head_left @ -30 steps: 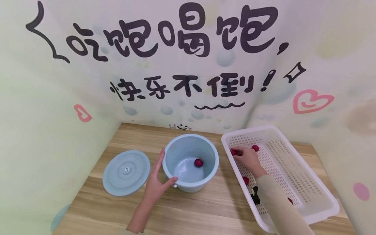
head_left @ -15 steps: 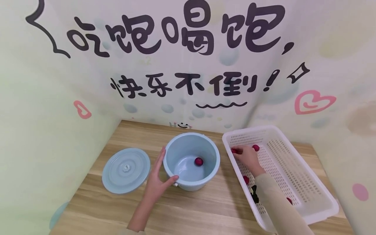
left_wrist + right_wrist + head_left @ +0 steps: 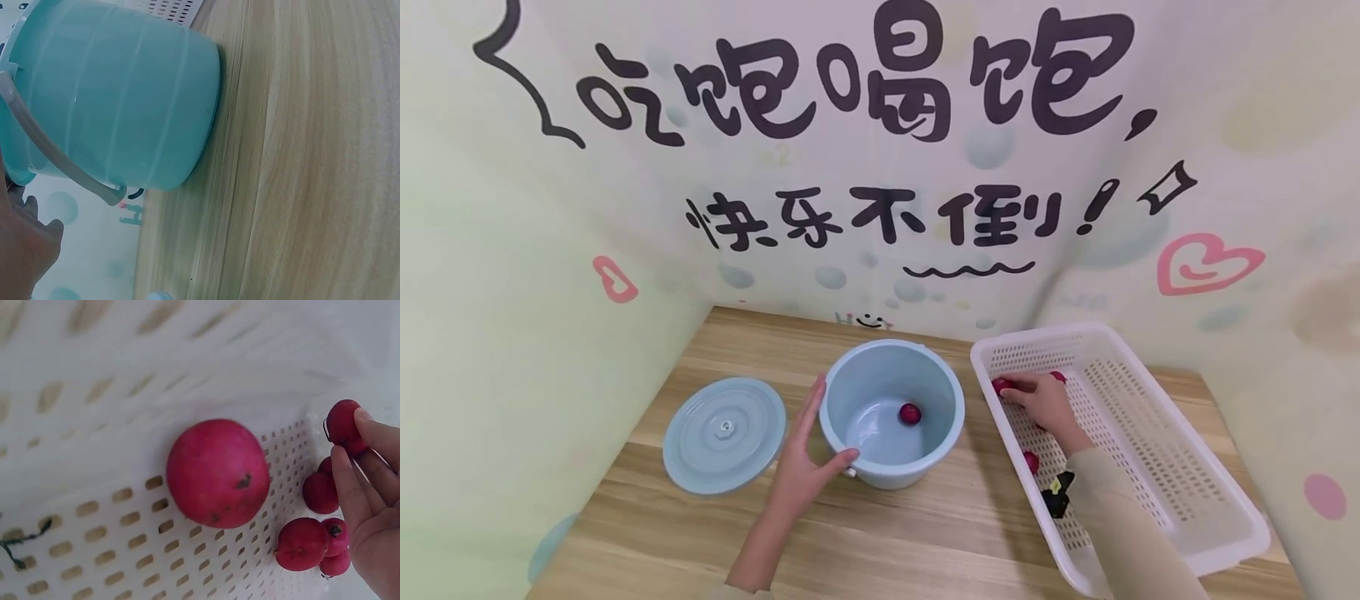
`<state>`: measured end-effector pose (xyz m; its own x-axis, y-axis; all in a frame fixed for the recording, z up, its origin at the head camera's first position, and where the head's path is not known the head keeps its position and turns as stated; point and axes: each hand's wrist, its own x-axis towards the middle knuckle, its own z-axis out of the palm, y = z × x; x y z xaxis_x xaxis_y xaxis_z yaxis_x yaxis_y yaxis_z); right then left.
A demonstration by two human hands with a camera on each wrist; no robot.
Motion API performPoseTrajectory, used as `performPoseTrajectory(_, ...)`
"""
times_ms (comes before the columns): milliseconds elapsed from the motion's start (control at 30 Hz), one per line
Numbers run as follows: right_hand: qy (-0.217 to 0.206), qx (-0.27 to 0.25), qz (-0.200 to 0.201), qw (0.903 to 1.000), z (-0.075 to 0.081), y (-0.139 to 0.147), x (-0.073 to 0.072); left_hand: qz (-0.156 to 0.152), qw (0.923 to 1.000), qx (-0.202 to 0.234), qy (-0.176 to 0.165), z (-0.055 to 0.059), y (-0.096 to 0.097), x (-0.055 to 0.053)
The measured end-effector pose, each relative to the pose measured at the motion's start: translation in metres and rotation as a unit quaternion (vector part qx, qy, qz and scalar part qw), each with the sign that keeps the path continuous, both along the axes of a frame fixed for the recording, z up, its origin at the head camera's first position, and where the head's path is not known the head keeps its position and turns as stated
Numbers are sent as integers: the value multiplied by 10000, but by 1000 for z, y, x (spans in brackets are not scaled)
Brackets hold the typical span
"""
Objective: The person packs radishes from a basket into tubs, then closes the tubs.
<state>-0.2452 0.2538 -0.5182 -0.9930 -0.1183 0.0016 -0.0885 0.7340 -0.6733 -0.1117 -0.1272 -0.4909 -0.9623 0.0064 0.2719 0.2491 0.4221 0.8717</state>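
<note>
My right hand [image 3: 1048, 407] is inside the white basket [image 3: 1238, 533], by its left wall. Between thumb and fingertips it pinches a small red radish [image 3: 342, 425], held up over the basket floor in the right wrist view. Several more radishes [image 3: 302, 544] lie under that hand, and a single radish [image 3: 219, 475] rests nearer the camera. My left hand [image 3: 801, 475] lies along the left side of the light blue bucket [image 3: 859, 387], fingers extended and thumb at the front rim. One radish [image 3: 910, 413] sits on the bucket's bottom.
A round blue lid [image 3: 724, 435] lies flat left of the bucket on the wooden table [image 3: 880, 550]. The bucket's pale handle [image 3: 53, 150] hangs down its side. A printed cloth wall [image 3: 820, 158] stands behind the table.
My right hand has shifted slightly right from the basket's left wall, and more of the pinched radish shows. My left hand stays at the bucket. The head view has tilted a little.
</note>
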Motion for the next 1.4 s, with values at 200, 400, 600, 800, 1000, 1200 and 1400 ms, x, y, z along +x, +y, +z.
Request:
performPoseTrajectory(200,-68,-188,-96,9998,10,1,0,16,10000,-2,78,0,0,0)
performPoseTrajectory(400,-263,-544,-181,9980,22,-1,0,14,10000,-7,77,1,-1,0)
performPoseTrajectory(600,-338,-734,-201,9965,34,-4,5,44,10000,-47,-8,0,-1,0)
performPoseTrajectory(800,-216,-865,-68,9960,46,-5,10,40,10000,-65,-25,-2,-2,-1)
performPoseTrajectory(1000,-196,-1124,-26,9935,54,-4,16,29,10000,-59,-54,-1,-2,-1)
performPoseTrajectory(1200,-105,-1557,163,9876,62,-10,24,41,9999,-47,-82,0,-1,-1)
performPoseTrajectory(1400,-80,-1625,327,9861,72,-19,32,34,10000,-19,-56,1,-1,-1)
